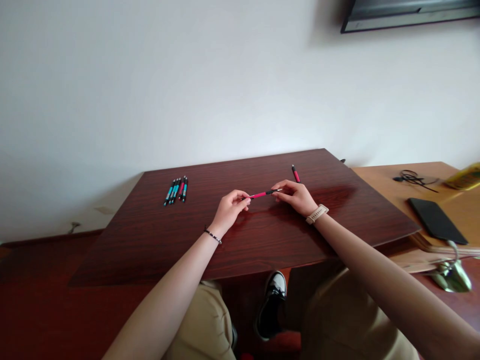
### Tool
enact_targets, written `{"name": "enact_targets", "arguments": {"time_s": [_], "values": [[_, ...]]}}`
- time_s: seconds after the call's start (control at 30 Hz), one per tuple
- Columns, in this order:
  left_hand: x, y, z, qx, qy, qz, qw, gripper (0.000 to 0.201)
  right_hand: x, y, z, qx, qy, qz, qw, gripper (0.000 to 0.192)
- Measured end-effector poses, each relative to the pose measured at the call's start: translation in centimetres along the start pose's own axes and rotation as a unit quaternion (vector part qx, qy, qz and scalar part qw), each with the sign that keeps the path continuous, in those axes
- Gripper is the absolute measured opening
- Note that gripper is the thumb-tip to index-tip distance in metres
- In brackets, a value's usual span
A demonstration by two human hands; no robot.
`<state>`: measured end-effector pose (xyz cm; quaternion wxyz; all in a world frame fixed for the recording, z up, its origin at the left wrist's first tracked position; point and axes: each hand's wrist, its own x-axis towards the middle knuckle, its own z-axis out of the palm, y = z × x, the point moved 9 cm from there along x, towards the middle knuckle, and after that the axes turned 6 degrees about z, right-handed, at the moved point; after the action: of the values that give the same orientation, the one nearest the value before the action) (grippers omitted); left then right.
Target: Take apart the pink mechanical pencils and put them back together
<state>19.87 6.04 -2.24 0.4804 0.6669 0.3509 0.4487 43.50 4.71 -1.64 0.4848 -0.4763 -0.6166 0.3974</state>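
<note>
1. Spanning the gap between both hands, a pink pen (261,193) lies level, long axis left-right, just above the dark table (262,240).
2. Left hand (229,210) pinches its left end; right hand (296,196) pinches the dark tip end.
3. Another pink pen (296,173) lies just behind the right hand; a pen cluster (176,190) sits well left.
</note>
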Motion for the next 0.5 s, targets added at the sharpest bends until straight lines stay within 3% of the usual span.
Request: {"name": "enact_targets", "arguments": {"time_s": [0.27,0.4,0.5], "values": [[0.0,0.0,0.0,-0.002,-0.007,0.016,1.000,0.023,-0.3,0.8,0.7,-0.011,-0.035,0.041,0.999,0.043],[0.0,0.1,-0.1,0.008,-0.005,0.031,0.999,0.022,-0.4,1.8,1.5,-0.040,-0.067,0.077,0.994,0.057],[-0.1,0.2,-0.3,0.009,0.008,0.024,1.000,0.021,-0.2,1.8,1.7,-0.047,-0.067,0.073,0.994,0.057]]}}
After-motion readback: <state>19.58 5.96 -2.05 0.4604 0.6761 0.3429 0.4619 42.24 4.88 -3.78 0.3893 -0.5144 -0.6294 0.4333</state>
